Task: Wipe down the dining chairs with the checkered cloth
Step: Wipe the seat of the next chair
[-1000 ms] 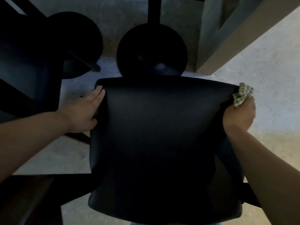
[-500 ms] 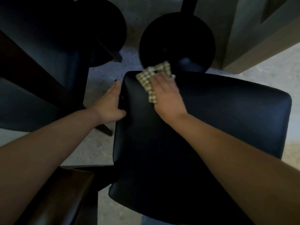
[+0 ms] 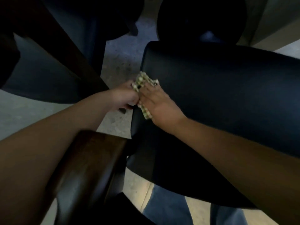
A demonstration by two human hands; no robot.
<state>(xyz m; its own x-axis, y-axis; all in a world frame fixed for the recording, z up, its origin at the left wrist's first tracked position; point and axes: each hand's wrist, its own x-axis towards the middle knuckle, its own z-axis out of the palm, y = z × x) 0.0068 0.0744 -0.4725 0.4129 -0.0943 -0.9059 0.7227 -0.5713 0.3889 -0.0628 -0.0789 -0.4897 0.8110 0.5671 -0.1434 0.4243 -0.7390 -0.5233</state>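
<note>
Your right hand [image 3: 159, 105] presses the cloth [image 3: 142, 82] on the chair [image 3: 219, 98] edge, left hand [image 3: 125, 96] pinching it; cloth could bunch and skip the edge.

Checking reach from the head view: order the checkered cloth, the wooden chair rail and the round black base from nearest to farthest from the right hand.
1. checkered cloth, under the right hand.
2. wooden chair rail, lower left.
3. round black base, top centre.
</note>
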